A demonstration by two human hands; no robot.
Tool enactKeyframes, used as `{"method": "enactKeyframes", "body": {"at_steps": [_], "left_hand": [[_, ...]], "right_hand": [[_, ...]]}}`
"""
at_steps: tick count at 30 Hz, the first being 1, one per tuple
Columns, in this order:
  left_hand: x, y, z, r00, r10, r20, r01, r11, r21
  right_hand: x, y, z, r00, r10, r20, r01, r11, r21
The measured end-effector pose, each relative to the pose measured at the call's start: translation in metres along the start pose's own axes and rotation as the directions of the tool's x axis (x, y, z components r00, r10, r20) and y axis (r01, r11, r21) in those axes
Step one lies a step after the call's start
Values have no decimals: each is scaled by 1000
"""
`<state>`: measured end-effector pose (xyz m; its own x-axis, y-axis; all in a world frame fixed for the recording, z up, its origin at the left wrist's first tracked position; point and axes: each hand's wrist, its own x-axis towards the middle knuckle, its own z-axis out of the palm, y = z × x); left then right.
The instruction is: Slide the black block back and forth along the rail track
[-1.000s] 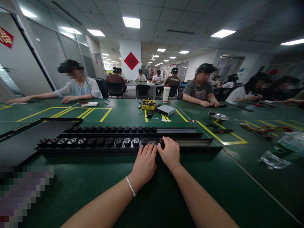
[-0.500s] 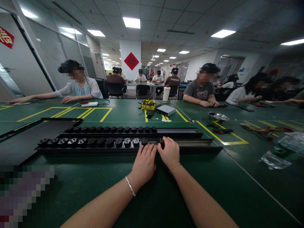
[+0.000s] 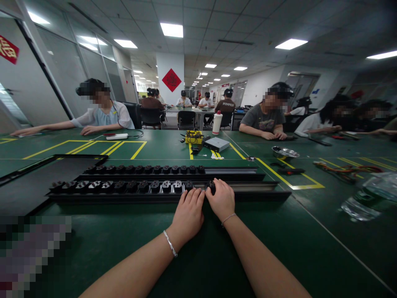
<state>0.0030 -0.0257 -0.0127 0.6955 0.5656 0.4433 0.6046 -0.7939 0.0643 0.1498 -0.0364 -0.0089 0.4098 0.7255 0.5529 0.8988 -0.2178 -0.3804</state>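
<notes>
The co-worker in the grey shirt [image 3: 263, 120] has leaned slightly right; nothing else has moved.

One camera sits on the person's head, looking forward and down, close over the flat green work table [image 3: 198, 265], with the big room behind.

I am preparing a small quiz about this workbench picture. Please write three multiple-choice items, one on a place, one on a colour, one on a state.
1. Where do both hands rest?
A. on the near socket strip
B. on the steel bowl
C. on the white bottle

2. What colour are the lines on the table?
A. red
B. yellow
C. blue

3. How is the right end of the near strip?
A. full of sockets
B. an open channel
C. wrapped

Answers:
1 A: left hand and right hand lie on the near socket strip.
2 B: the lines on the table are yellow.
3 B: no sockets there.
</notes>
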Motion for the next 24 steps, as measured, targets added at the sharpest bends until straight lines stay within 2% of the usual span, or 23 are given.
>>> {"method": "enactKeyframes", "body": {"at_steps": [24], "left_hand": [[-1,0,1,1000,4,-8,-4,1000,-8]], "right_hand": [[0,2,-3,999,-38,7,38,999,2]]}}
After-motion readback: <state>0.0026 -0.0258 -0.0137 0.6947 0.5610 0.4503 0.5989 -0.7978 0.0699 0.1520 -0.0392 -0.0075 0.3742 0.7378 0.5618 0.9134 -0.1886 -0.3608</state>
